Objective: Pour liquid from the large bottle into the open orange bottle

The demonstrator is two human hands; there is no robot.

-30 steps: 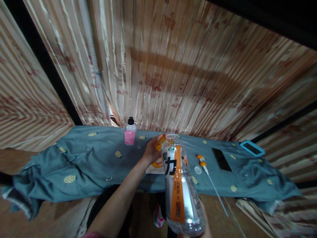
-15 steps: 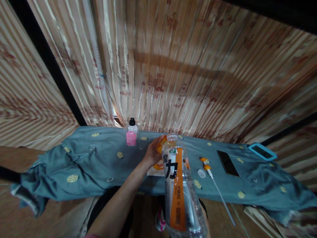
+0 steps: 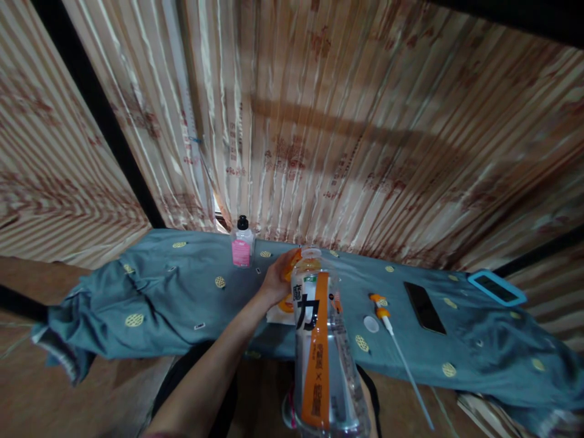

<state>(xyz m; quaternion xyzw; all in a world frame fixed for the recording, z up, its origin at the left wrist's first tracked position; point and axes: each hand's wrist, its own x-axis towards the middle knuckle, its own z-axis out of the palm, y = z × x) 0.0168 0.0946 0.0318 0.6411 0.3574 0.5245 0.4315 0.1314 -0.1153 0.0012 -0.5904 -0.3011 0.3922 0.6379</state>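
A striped, shiny curtain (image 3: 347, 134) fills the background behind everything; a table draped in a blue-green cloth (image 3: 150, 304) with small yellow emblems runs across the view below it. Closest to the camera, a large clear plastic bottle (image 3: 322, 359) with an orange label and black lettering stands upright with its mouth open at the top; its base reaches the bottom edge of the view, where the right hand (image 3: 371, 420) shows only as a sliver beside it, so its grip cannot be told. The left hand (image 3: 275, 281) reaches forward over the table and curls its fingers around an orange object (image 3: 289, 286) just behind the bottle's neck; that object sits over a white sheet (image 3: 279, 314) lying on the cloth. A dark phone (image 3: 424, 307) lies flat to the right; a device with a light blue frame (image 3: 496, 287) lies farther right. A small bottle (image 3: 242, 242) with a pink label and black cap stands near the curtain; a long thin white tube with orange fittings (image 3: 396, 347) lies on the cloth; a small white cap (image 3: 371, 324) lies just beside it.
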